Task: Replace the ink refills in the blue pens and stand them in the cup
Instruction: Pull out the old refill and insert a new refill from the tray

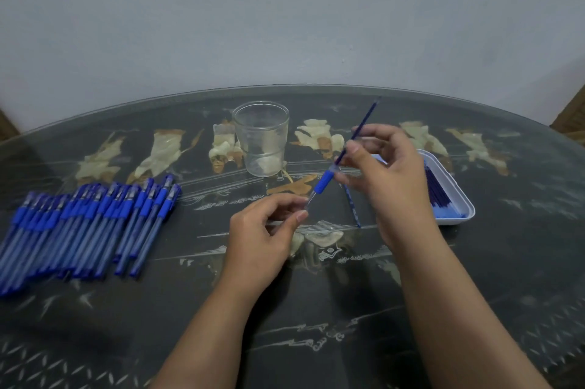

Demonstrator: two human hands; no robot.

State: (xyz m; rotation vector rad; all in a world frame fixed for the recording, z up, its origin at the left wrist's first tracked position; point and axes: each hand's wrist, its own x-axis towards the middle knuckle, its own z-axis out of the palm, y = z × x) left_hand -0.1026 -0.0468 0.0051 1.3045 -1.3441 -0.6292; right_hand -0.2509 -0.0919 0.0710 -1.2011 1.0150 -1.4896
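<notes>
**Pen held slantwise between both hands, refill standing out of its far end**

Above the middle of the table (316, 309), the pen (324, 183) is held in the air. Its long axis runs on a diagonal from near-left to far-right. The left hand (262, 230) pinches the clear near end of the barrel between thumb and fingertips, in a narrow grip. The blue rubber sleeve lies between the two hands.

From the pen's far end a thin blue refill (364, 122) stands partly out in the same line, its tip pointing up and away to the far right. The right hand (389, 173) pinches the refill just past the sleeve, its other fingers loosely curled.

The clear cup (261, 138) stands upright on the far side of the table, left of the refill, with no pens in it. A pile of blue pens (85, 221) lies on the left, side by side, their caps mostly pointing far-right. A white tray (451, 181) on the right holds spare refills (438, 195). One loose refill (351, 205) lies flat on the table below the right hand, its length running near to far.
</notes>
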